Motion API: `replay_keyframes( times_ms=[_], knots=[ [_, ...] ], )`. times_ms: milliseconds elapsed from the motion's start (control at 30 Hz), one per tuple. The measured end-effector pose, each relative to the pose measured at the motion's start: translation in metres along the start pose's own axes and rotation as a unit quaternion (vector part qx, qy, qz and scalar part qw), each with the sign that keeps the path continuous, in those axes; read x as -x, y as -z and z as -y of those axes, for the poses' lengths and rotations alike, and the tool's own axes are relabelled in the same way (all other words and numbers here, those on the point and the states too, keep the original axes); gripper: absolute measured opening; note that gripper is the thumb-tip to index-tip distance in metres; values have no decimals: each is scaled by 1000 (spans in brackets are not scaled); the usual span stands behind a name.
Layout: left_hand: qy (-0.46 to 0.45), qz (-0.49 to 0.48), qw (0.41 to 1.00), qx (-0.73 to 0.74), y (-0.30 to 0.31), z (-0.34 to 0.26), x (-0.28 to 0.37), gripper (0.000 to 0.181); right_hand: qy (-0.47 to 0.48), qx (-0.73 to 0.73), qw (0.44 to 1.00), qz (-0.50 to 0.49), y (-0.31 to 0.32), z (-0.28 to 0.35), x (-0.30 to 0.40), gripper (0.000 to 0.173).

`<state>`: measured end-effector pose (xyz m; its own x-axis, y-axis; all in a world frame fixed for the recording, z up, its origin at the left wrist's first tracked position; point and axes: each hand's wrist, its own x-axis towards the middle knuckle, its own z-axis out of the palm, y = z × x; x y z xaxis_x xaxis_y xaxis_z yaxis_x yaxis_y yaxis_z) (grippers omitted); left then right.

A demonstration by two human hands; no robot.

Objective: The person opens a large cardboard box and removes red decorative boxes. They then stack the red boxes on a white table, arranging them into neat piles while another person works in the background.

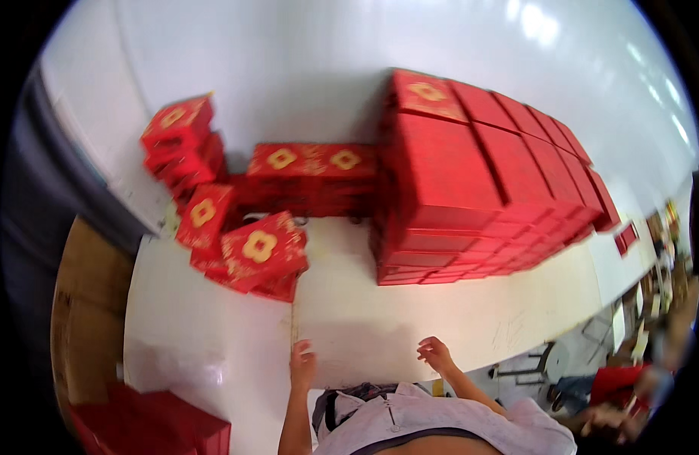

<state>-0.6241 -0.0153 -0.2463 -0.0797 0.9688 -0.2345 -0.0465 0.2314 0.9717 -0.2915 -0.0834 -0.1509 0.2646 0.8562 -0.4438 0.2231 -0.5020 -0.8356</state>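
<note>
My left hand (302, 363) is over the near part of the white table (349, 318), beside a seam in its top, and holds nothing. To the right, my right hand (435, 354) hovers by the near table edge with its fingers loosely curled and apart, also empty. Beyond the left hand lies a slanted pile of red boxes (261, 250) with gold flower emblems. Ahead of the right hand stands a large block of stacked red boxes (457, 170), several layers high.
A row of red boxes (312, 165) stands along the back wall, with a leaning stack (179, 133) at the left. Dark red boxes (156, 426) fill the lower left, near a brown cardboard carton (88, 335). At lower right are a stool (554, 362) and another person (611, 387).
</note>
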Motion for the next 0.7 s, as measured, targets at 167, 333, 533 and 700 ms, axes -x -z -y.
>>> replay_keyframes(
  times_ms=[167, 333, 533, 700],
  knots=[
    [-3, -257, 959, 117, 102, -25, -84, 37, 47, -13, 999, 22, 4, 3, -2, 15],
    [17, -249, 948, 195, 194, -86, -156, 55, -27, -58, 998, -12, 24, -43, 17, 15],
    [82, -245, 922, 288, 216, -108, -211, 64, -176, -79, 978, -80, 16, -93, 47, 17],
    [83, -278, 927, 239, 174, -55, -217, 46, 124, 35, 963, -237, -5, -1, 24, 18]
  ],
)
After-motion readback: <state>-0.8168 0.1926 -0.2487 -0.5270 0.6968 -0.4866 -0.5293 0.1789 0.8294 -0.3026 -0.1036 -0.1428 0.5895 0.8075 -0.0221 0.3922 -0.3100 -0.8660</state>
